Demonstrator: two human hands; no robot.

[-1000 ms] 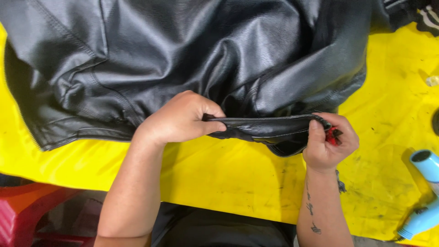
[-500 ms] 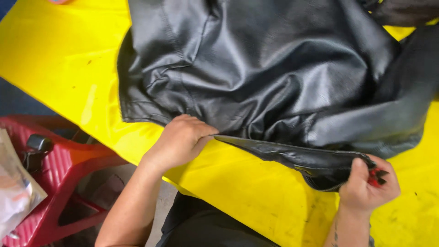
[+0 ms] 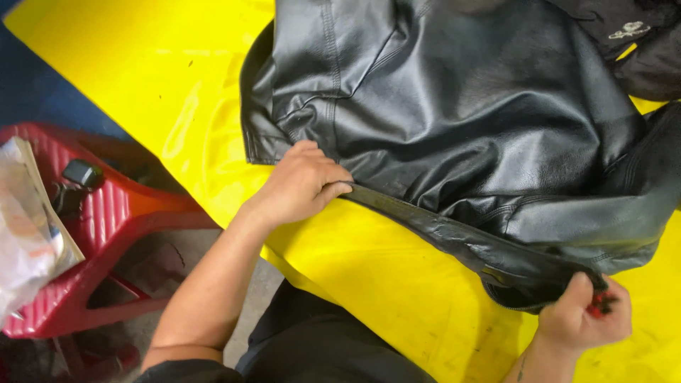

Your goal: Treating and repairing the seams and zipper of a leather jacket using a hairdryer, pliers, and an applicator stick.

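Yellow table (image 3: 397,284): both hands, left hand (image 3: 301,186), right hand (image 3: 583,319), fingers pinched on black jacket (image 3: 454,106) hem, stretched taut.

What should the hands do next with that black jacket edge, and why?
Probably slide the left hand further along the jacket edge toward the right hand. The edge runs stretched between both pinching hands across the yellow table, and the right hand also grips something small and red.

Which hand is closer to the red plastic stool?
Left. The left hand grips the black leather jacket nearer the red plastic stool; the right hand holds its far edge.
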